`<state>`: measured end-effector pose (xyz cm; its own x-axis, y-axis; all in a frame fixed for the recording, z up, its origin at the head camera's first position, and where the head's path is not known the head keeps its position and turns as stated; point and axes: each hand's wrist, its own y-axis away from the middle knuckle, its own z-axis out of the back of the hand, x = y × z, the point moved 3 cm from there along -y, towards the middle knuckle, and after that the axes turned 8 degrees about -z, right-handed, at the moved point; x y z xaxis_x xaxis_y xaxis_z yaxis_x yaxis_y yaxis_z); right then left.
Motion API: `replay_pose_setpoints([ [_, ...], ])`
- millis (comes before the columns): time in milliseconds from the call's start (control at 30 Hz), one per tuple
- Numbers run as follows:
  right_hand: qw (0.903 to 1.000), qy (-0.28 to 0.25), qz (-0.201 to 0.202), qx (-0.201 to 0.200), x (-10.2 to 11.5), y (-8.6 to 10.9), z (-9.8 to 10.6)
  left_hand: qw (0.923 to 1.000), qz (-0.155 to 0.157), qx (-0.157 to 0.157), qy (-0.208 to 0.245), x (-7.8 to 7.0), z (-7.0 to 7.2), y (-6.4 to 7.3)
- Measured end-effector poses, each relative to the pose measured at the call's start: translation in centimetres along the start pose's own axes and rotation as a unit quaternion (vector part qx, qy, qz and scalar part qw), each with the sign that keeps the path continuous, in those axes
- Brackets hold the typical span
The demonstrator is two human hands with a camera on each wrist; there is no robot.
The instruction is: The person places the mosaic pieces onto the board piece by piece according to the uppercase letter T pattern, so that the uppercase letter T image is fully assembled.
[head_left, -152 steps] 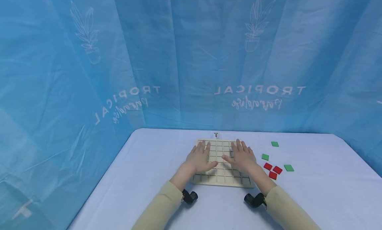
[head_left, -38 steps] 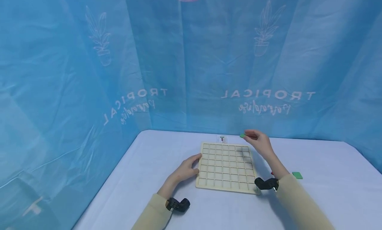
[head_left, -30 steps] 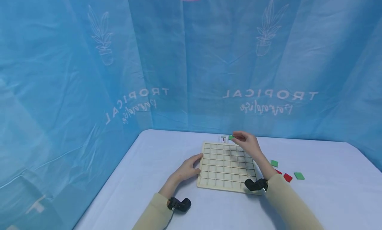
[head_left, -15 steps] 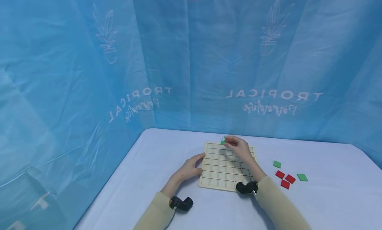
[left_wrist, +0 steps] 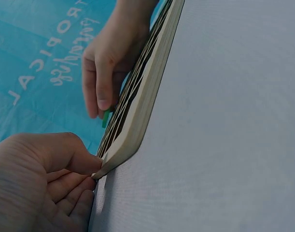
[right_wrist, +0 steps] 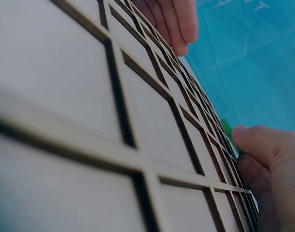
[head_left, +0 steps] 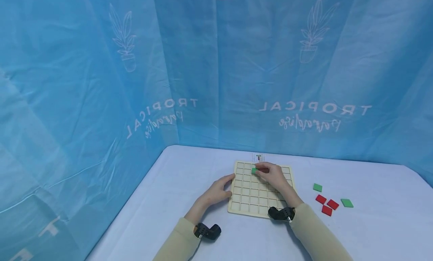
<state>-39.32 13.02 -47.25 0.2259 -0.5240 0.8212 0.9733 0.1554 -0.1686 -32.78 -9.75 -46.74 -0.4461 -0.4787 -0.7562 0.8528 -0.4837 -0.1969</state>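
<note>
My right hand (head_left: 273, 176) pinches a small green square tile (head_left: 254, 171) between thumb and fingertips, over the far rows of the pale wooden grid board (head_left: 249, 201). In the right wrist view the green tile (right_wrist: 226, 128) shows at the thumb tip, close over the grid, and in the left wrist view it tilts edge-on below the fingertips. My left hand (head_left: 215, 191) rests at the board's left edge, index fingertip and thumb touching it apart from each other. From the left wrist, the thumb (left_wrist: 82, 157) lies right at the board's corner.
Right of the board lie a green tile (head_left: 317, 187), another green tile (head_left: 347, 203) and three red tiles (head_left: 327, 210). A small printed card (head_left: 259, 157) with a grid pattern lies behind the board. A white cloth (head_left: 189, 170) covers the table; a blue curtain (head_left: 216, 84) hangs behind.
Both hands were flat over the board at first. The right hand then brought a green tile leftward from beyond the board and down over its far rows; the left hand moved to the left edge.
</note>
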Motion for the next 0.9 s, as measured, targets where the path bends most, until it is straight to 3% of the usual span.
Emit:
replay_pose_setpoints([
  [200, 0.9986, 0.048, 0.023, 0.001, -0.1, 0.0, -0.1, 1.0, -0.004, 0.0, 0.002, 0.0, -0.1, 0.0],
  [500, 0.9971, 0.066, 0.034, -0.011, 0.1, 0.3, -0.1, 1.0, 0.004, -0.002, 0.0, 0.1, -0.3, -0.1],
  [633, 0.9999, -0.006, -0.008, -0.014, 0.6, 0.2, 1.1, 1.0, 0.006, 0.003, -0.002, 0.1, -0.4, 0.0],
  [733, 0.9956, -0.081, -0.041, -0.026, 1.6, -0.1, 3.3, 1.0, 0.004, 0.007, -0.002, 0.1, -0.3, -0.1],
  [800, 0.9924, -0.112, -0.042, -0.029, 2.6, -0.3, 4.9, 0.9999, 0.004, 0.009, -0.003, 0.1, -0.2, -0.1],
  [900, 0.9923, -0.117, -0.032, -0.024, 3.9, -0.2, 7.1, 0.9999, 0.005, 0.008, -0.005, 0.1, 0.1, -0.1],
])
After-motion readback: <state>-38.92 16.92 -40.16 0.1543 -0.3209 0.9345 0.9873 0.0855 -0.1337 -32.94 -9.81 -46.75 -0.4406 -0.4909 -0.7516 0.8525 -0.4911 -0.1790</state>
